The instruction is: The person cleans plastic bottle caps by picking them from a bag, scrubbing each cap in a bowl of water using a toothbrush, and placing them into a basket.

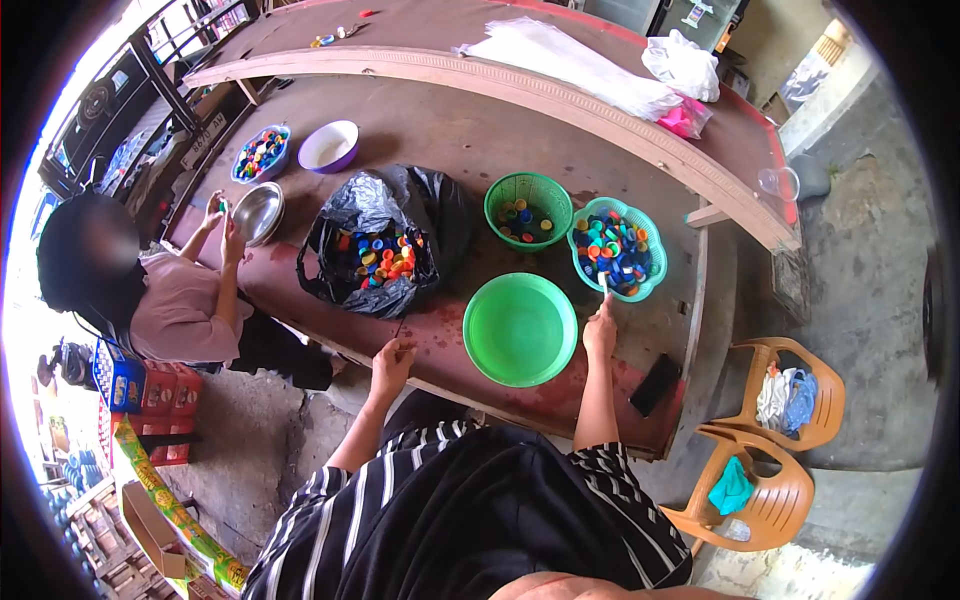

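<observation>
My right hand (pixel 600 330) is closed on a slim white tool (pixel 604 283), perhaps a small brush; its exact kind is too small to tell. The tool's tip reaches the near edge of a turquoise basket (pixel 661 262) full of colourful bottle caps (pixel 612 240). My left hand (pixel 393 362) is over the table's front edge with its fingers curled together; what they hold, if anything, I cannot make out. Between my hands stands a green basin (pixel 520 330). A black plastic bag (pixel 440 215) of bottle caps lies open beyond my left hand.
Behind the basin is a green basket (pixel 528 186) with some caps. A co-worker (pixel 185 300) sits at the left near a metal bowl (pixel 259 213), a purple-white bowl (pixel 329 147) and a basin of caps (pixel 261 153). A phone (pixel 655 386) lies right; orange chairs (pixel 790 500) stand beyond.
</observation>
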`<state>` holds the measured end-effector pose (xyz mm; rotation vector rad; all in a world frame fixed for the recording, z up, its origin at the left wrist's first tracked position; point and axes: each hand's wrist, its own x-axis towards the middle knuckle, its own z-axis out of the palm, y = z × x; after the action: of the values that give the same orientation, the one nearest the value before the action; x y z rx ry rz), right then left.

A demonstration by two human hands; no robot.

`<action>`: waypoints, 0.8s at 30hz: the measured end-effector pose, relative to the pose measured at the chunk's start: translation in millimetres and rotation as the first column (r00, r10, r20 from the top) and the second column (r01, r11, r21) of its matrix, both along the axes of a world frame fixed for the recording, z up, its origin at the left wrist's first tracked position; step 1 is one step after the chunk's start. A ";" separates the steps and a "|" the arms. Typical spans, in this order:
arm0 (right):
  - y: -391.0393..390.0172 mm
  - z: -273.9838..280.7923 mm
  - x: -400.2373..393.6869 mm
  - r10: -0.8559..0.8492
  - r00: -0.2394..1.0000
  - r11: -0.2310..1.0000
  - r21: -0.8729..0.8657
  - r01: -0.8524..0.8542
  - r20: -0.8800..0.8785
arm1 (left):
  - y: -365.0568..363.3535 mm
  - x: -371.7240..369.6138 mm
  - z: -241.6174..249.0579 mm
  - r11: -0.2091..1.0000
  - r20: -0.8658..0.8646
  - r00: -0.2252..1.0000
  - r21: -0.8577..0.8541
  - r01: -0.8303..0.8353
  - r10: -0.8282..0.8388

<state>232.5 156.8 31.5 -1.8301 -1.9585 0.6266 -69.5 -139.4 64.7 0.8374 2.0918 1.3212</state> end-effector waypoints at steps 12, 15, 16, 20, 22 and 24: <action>-0.8 32.3 -125.7 0.271 0.961 0.962 -0.041 -0.269 0.053 | 30.8 -46.6 4.3 0.984 0.061 0.998 0.175 -0.014 0.003; 0.4 47.6 -125.1 0.282 0.940 0.959 0.066 -0.275 -0.189 | 42.1 -63.5 10.6 0.989 0.001 1.000 0.145 -0.029 0.030; -7.1 59.7 -123.0 0.286 0.928 0.958 0.106 -0.267 -0.240 | 40.9 -68.3 8.8 0.991 -0.025 0.999 0.126 -0.045 0.049; -37.6 87.6 -107.6 0.292 0.916 0.938 0.272 -0.216 -0.277 | 52.1 -104.7 -7.5 0.982 -0.029 0.994 0.161 -0.098 0.104; -68.7 94.5 -99.7 0.279 0.930 0.960 0.062 -0.272 -0.238 | 61.6 -124.6 -16.9 0.988 -0.091 0.989 0.110 -0.107 0.117; -91.0 65.1 -89.7 0.304 0.913 0.943 -0.050 -0.329 -0.272 | 75.2 -142.3 -30.0 0.991 -0.183 0.974 0.059 -0.123 0.131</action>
<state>142.8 65.8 96.6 -1.3990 -2.0857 1.0224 -211.7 -64.2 34.7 0.8902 2.3009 1.4107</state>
